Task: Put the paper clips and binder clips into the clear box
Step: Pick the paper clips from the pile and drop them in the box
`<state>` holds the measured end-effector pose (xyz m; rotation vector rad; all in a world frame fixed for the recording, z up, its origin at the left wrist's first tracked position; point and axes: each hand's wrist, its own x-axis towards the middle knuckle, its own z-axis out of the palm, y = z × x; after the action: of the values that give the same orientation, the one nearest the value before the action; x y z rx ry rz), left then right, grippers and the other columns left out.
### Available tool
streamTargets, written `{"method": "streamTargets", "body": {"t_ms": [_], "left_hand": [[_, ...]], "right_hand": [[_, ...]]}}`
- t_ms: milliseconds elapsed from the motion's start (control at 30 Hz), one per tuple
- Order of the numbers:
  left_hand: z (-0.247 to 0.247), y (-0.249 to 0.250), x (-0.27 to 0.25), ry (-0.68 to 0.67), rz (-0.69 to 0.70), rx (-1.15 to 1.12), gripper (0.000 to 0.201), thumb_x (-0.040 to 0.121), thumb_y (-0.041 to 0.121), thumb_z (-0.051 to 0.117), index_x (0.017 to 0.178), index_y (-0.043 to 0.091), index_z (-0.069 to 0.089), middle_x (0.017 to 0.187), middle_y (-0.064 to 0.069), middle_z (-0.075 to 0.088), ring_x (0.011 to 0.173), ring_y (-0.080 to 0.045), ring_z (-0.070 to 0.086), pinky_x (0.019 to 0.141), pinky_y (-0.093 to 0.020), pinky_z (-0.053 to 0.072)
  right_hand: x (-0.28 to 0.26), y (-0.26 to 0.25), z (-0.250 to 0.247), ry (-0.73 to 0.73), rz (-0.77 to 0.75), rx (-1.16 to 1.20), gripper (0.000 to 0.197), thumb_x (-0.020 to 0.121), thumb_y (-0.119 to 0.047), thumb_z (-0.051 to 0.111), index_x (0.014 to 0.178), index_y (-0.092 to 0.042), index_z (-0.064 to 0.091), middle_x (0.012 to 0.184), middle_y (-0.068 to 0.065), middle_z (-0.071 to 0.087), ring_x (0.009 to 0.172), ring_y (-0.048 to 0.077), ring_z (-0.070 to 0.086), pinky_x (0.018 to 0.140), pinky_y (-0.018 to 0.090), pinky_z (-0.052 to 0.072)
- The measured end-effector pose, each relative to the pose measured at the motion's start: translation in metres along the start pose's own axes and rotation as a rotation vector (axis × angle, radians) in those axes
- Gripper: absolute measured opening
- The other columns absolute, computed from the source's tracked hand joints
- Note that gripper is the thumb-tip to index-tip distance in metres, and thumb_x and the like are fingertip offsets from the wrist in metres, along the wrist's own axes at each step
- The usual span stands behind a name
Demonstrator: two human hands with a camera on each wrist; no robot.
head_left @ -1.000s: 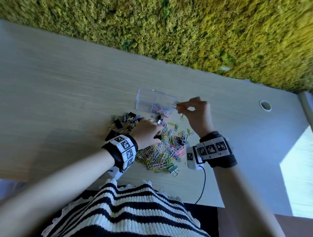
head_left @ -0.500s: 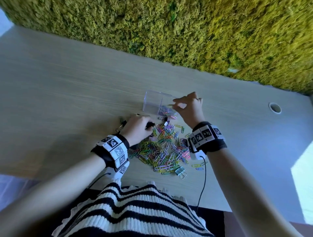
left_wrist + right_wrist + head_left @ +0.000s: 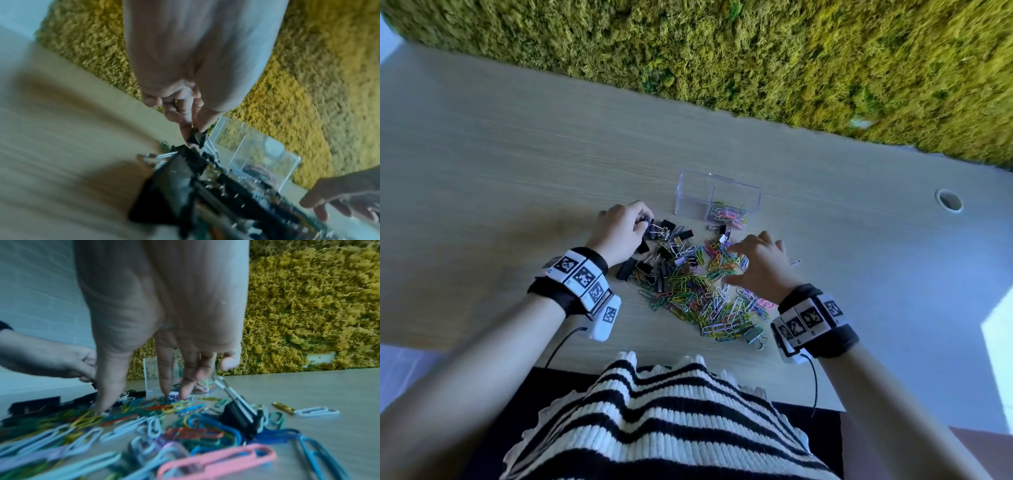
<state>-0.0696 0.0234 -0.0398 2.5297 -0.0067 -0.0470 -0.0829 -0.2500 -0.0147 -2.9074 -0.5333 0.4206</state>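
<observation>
**Right hand back at the pile, left hand picking a binder clip**

A second ago the right hand [image 3: 758, 262] was up at the box [image 3: 717, 200], pinching a clip over its rim. Now it has dropped back onto the pile of paper clips [image 3: 702, 301], fingers spread and straight, tips touching the clips, nothing held: its grip is open. So that drop looks finished, and I judge this the start of the next pick. The left hand [image 3: 619, 231] has shifted toward the far left side of the pile, among the black binder clips [image 3: 667, 240]. Its grip is closed, thumb and fingers pinching one black binder clip [image 3: 196, 138] just above the heap.

The box stands on the bench [image 3: 517, 171] just beyond the pile, toward the bench's far edge and the moss wall [image 3: 756, 61]. It is divided; coloured paper clips lie only in its right-hand compartment, and the left one looks empty. Most of the clips are still on the bench, so the task is far from done.

Room: the bench is open to the left, the right and beyond the box, so both hands can reach its top freely. The pile runs close to the near edge, where a pale binder clip [image 3: 755, 335] sits nearest the person; a careless sweep there could push clips off. A stray white paper clip [image 3: 795, 262] lies just right of the right hand. The cable hole [image 3: 948, 200] is well apart, toward the right edge.
</observation>
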Motion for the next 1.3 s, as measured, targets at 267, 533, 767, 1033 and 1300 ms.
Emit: {"method": "streamTargets", "body": {"t_ms": [267,533,767,1033,1300], "left_hand": [[0.0,0.029,-0.019,-0.266,0.461,0.225,0.08,0.057,0.069,0.066,0.126,0.031,0.052,0.121,0.009,0.048,0.111,-0.017,0.036,0.091,-0.038,0.035],[0.033,0.05,-0.029,-0.439,0.593,0.59,0.089,0.061,0.071,0.064,0.137,0.034,0.037,0.13,0.002,0.037,0.12,-0.022,0.03,0.099,-0.041,0.028],[0.037,0.062,-0.028,-0.408,0.667,0.519,0.067,0.067,0.063,0.066,0.127,0.038,0.052,0.123,0.007,0.048,0.113,-0.02,0.036,0.091,-0.038,0.03],[0.044,0.065,-0.021,-0.353,0.557,0.34,0.025,0.078,0.034,0.07,0.1,0.021,0.071,0.089,0.002,0.067,0.094,-0.02,0.049,0.086,-0.035,0.03],[0.017,0.077,-0.001,-0.211,0.167,-0.35,0.009,0.068,0.014,0.082,0.074,0.012,0.076,0.062,0.009,0.066,0.048,0.006,0.055,0.05,-0.007,0.038]], "right_hand": [[-0.012,-0.004,0.005,-0.069,0.004,-0.028,0.087,0.06,-0.069,0.067,0.135,-0.034,0.041,0.133,-0.001,0.043,0.118,0.02,0.034,0.096,0.042,0.03],[-0.025,-0.006,0.013,-0.123,0.008,-0.065,0.101,0.051,-0.078,0.065,0.136,-0.032,0.037,0.13,0.0,0.042,0.116,0.019,0.033,0.1,0.045,0.027],[-0.03,-0.002,0.011,-0.079,0.04,-0.023,0.097,0.053,-0.076,0.065,0.134,-0.031,0.04,0.131,-0.001,0.045,0.116,0.02,0.033,0.098,0.043,0.03],[-0.026,0.003,0.013,-0.047,0.057,0.001,0.087,0.055,-0.071,0.068,0.13,-0.034,0.044,0.125,-0.001,0.049,0.112,0.021,0.035,0.092,0.042,0.031],[-0.022,0.006,0.012,-0.002,0.051,0.015,0.083,0.059,-0.07,0.067,0.13,-0.032,0.046,0.121,-0.002,0.053,0.11,0.021,0.036,0.089,0.04,0.029]]}}
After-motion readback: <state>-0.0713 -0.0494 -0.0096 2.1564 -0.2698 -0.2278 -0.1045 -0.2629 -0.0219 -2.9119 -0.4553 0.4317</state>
